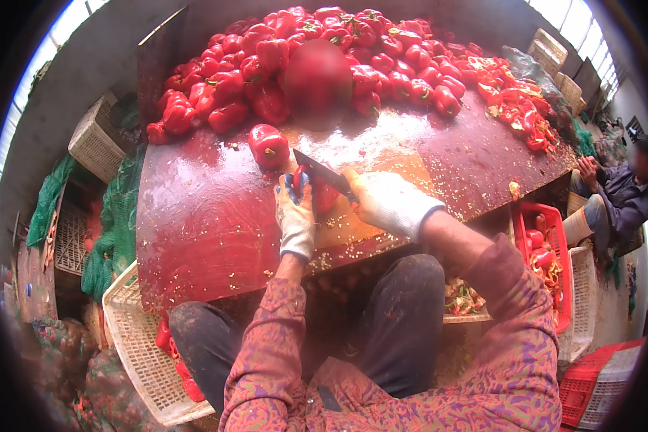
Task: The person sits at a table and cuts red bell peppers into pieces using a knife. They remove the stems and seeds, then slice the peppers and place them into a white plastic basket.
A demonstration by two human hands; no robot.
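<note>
My right hand (391,202), in a white knit glove, grips a knife (324,174) whose dark, wide blade points up and left. The blade is over a red bell pepper (325,197), partly hidden and blurred. At the left of that pepper, my gloved left hand (295,213) holds a red pepper piece between thumb and fingers; whether it is joined to the pepper cannot be told. Just beyond my left hand stands a whole red bell pepper (269,146). Pale seeds lie scattered about the wet orange cutting surface (356,227) under my hands.
Whole red peppers (227,86) are heaped along the table's far side, with cut pieces (524,108) at right. A white plastic crate (135,324) is at lower left. A red crate (561,270) holding peppers stands right. A seated person (621,189) is at far right.
</note>
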